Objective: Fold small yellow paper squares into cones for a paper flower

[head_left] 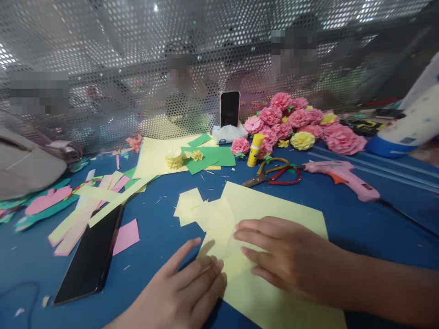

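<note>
A large pale yellow paper sheet lies on the blue table in front of me. My left hand rests flat on its near left edge, fingers stretched out, thumb pointing up left. My right hand lies flat on the middle of the sheet, fingers together and pointing left, pressing the paper. Smaller yellow paper squares lie just beyond the fingertips, overlapping the sheet's left corner.
A dark phone lies left among yellow and pink paper strips. Beyond are scissors, a pink glue gun, a yellow glue stick, pink and yellow paper flowers, green paper, a standing phone, a perforated screen.
</note>
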Demonstrator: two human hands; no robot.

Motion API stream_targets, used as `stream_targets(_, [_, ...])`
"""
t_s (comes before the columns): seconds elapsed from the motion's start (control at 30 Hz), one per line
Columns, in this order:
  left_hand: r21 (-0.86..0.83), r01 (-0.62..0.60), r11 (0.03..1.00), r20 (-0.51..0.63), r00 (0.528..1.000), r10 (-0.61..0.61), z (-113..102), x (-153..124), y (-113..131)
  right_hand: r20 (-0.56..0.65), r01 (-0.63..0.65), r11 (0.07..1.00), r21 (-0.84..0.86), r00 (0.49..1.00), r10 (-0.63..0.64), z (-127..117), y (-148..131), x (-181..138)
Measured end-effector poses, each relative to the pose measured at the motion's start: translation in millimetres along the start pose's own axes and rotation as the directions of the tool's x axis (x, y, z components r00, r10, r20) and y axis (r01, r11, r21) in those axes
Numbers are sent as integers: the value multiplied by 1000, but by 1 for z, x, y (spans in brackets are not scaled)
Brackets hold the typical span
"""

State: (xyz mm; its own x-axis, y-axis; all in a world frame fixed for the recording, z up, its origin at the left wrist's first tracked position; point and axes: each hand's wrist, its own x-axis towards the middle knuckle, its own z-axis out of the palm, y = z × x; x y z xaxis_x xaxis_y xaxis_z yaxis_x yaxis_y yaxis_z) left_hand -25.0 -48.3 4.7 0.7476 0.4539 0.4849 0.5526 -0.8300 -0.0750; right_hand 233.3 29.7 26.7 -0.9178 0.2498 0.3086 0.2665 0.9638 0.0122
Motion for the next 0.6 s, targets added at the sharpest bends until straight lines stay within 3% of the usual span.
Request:
stream_targets(0.17, [-207,190,960,131,978,-165,-1,7,0,125,50,997,-55,991,-43,2,4,18])
stream_targets(0.3, [-347,528,775,290,847,-446,5,21,-3,210,24,999,37,977,-32,4,9,31])
stream_targets(0.4, [-375,617,692,308,787,-534,10,29,-5,259,-114,972,205,964,58,4,11,33])
stream_targets(0.5, [-418,660,624,322,750,-578,12,33,-7,341,-378,832,405,907,246,0,7,30])
stream_targets(0.6, [-488,680,547,353,727,-589,11,33,-10,485,-583,546,601,809,330,-6,0,26])
